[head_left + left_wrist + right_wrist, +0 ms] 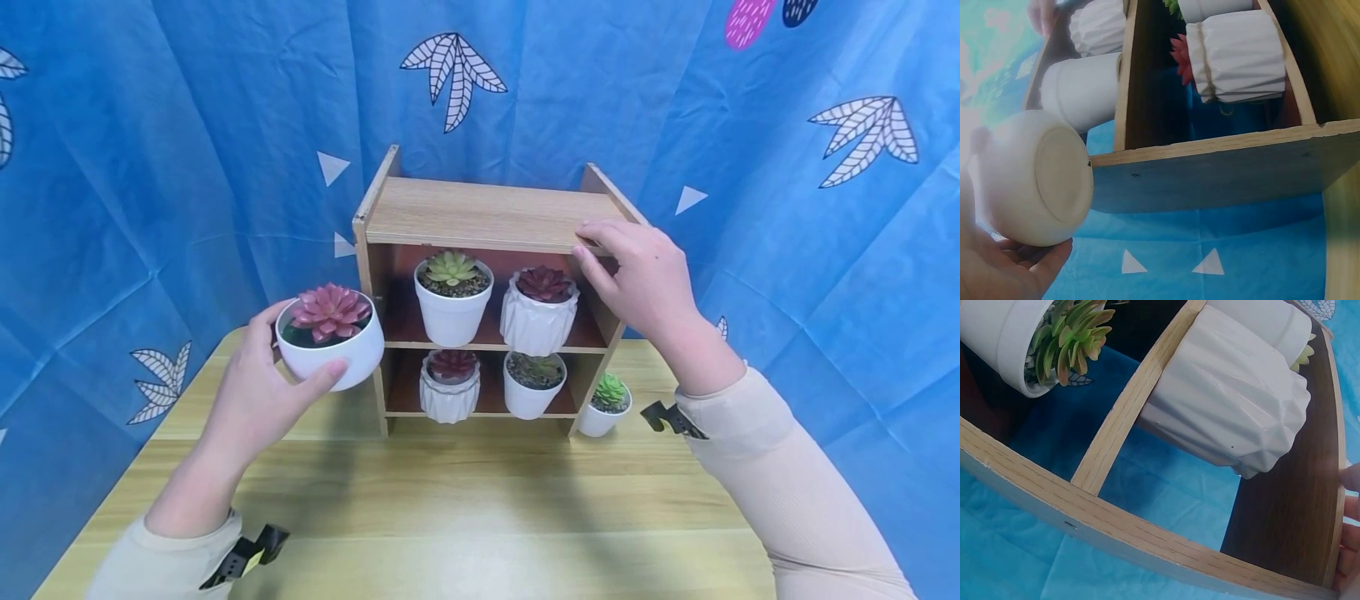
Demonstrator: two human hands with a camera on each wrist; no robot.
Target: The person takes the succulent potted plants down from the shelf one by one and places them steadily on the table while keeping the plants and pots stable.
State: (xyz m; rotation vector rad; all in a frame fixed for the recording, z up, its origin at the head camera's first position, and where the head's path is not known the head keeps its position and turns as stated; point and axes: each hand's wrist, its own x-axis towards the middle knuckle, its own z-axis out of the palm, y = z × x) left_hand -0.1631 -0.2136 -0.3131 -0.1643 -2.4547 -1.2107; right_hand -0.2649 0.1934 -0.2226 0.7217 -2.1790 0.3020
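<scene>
My left hand [258, 383] grips a round white pot [352, 362] holding a pink succulent [331, 313], raised just left of a small wooden shelf [487, 215]. In the left wrist view the pot's smooth base [1063, 175] faces the camera, with fingers [1050, 265] along its side. My right hand [645, 271] holds the front edge of the shelf's top board near its right end, fingertips on top and thumb at the front. Under that board stand a white pot with a green succulent [452, 268] and a ridged white pot [538, 321] with a dark red one.
On the lower level sit a ridged pot [450, 396] with a dark red succulent and a plain white pot [531, 396] with a green one. Another potted green succulent [609, 392] stands on the table [480, 517], right of the shelf. A blue curtain [247, 125] hangs behind.
</scene>
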